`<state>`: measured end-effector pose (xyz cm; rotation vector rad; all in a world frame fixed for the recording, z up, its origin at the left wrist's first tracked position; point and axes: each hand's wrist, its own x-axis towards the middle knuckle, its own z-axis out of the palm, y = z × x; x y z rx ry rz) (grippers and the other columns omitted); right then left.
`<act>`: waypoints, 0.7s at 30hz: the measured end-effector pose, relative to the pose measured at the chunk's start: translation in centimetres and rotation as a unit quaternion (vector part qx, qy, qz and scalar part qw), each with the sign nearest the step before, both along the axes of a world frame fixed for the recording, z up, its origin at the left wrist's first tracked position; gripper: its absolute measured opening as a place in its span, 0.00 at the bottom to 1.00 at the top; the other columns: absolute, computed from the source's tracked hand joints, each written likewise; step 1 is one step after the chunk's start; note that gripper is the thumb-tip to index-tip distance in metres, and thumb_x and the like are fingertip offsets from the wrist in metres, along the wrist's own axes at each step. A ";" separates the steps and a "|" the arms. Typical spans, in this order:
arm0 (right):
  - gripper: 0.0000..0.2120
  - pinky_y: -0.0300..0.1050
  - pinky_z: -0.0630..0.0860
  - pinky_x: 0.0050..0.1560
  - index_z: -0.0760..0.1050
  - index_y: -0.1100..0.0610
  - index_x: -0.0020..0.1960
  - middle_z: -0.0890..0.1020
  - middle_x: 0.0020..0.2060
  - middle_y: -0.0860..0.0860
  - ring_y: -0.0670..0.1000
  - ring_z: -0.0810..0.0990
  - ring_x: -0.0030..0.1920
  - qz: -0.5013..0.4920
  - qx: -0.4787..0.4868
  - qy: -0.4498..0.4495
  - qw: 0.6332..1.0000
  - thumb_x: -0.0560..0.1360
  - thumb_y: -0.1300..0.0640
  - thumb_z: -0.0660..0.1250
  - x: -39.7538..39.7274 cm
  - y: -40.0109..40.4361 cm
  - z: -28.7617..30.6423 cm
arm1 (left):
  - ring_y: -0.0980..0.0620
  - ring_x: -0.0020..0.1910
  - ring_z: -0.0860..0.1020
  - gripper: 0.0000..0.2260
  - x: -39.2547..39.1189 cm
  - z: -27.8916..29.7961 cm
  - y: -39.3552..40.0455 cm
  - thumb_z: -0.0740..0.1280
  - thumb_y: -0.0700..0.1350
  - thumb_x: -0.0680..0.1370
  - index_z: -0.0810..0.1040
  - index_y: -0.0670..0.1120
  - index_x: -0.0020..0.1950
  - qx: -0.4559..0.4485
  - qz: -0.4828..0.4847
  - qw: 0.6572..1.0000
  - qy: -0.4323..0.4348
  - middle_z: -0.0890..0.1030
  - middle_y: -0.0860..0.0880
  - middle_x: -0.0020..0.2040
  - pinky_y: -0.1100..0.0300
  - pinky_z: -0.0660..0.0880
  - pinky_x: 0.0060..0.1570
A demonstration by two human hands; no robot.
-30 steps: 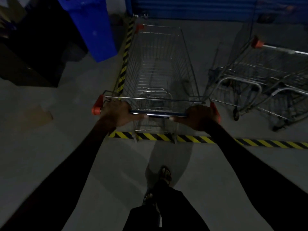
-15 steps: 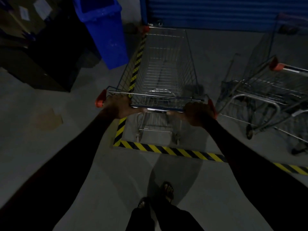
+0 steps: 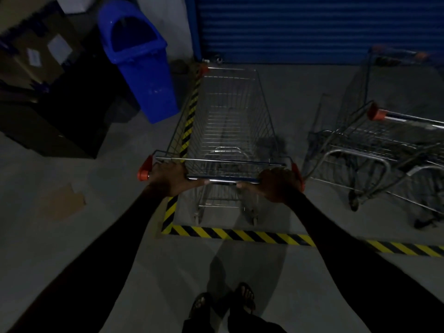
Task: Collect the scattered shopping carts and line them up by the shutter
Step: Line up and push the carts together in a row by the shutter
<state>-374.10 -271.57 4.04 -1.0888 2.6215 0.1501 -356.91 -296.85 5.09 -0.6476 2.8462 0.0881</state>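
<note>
This looks like a dim back-of-store loading or storage bay. A blue corrugated roller shutter [image 3: 312, 30] fills the upper right of the frame above a bare grey concrete floor [image 3: 84, 236]. Yellow-and-black hazard tape [image 3: 240, 234] marks out a bay across the lower centre and up the middle. Wire-mesh metal shopping carts with orange handle caps [image 3: 384, 145] stand at the right, and another [image 3: 230, 121] sits in the centre. A blue plastic swing-lid bin [image 3: 144, 68] and stacked brown cardboard boxes [image 3: 31, 49] occupy the upper left.
</note>
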 end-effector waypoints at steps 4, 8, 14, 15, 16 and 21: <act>0.48 0.71 0.43 0.80 0.80 0.51 0.34 0.81 0.35 0.45 0.49 0.79 0.44 -0.026 0.009 -0.023 0.999 0.65 0.11 0.41 0.3 -0.1 0.2 | 0.44 0.47 0.84 0.45 0.2 -0.8 -0.8 0.39 0.91 0.60 0.71 0.52 0.33 0.003 0.001 1.000 -0.004 0.80 0.47 0.39 0.50 0.80 0.53; 0.51 0.68 0.46 0.80 0.83 0.48 0.38 0.84 0.40 0.45 0.49 0.83 0.52 -0.051 0.013 -0.039 0.998 0.61 0.09 0.39 0.4 -0.1 0.1 | 0.45 0.49 0.84 0.51 0.2 -2.0 -1.2 0.41 0.90 0.62 0.83 0.50 0.46 -0.006 0.005 1.000 0.003 0.85 0.48 0.45 0.51 0.78 0.51; 0.38 0.58 0.54 0.77 0.82 0.47 0.49 0.86 0.53 0.47 0.53 0.82 0.62 -0.037 -0.042 0.002 0.998 0.73 0.17 0.50 1.6 0.2 0.0 | 0.47 0.45 0.84 0.34 1.0 -2.4 -1.1 0.57 0.80 0.74 0.78 0.49 0.40 0.032 -0.035 0.993 0.105 0.82 0.51 0.39 0.55 0.73 0.44; 0.34 0.56 0.56 0.76 0.81 0.47 0.51 0.86 0.53 0.47 0.53 0.82 0.61 -0.026 -0.059 0.022 0.998 0.75 0.19 0.52 1.8 0.5 -0.4 | 0.45 0.48 0.84 0.32 1.2 -2.5 -1.0 0.59 0.79 0.75 0.78 0.50 0.42 0.045 -0.043 0.987 0.145 0.84 0.49 0.44 0.53 0.75 0.47; 0.31 0.57 0.56 0.75 0.80 0.45 0.53 0.85 0.53 0.46 0.53 0.82 0.61 -0.017 -0.076 0.045 0.996 0.76 0.21 0.53 2.0 0.9 -0.9 | 0.44 0.52 0.84 0.31 1.4 -2.5 -0.8 0.61 0.78 0.75 0.80 0.50 0.47 0.061 -0.044 0.980 0.182 0.85 0.48 0.48 0.52 0.77 0.50; 0.26 0.63 0.60 0.80 0.78 0.50 0.69 0.83 0.64 0.52 0.56 0.77 0.71 -0.040 -0.195 0.070 0.978 0.78 0.34 0.63 2.3 3.2 -2.1 | 0.42 0.60 0.80 0.31 2.4 -2.1 1.3 0.63 0.72 0.78 0.80 0.48 0.66 0.079 -0.036 0.963 0.257 0.83 0.45 0.60 0.44 0.77 0.59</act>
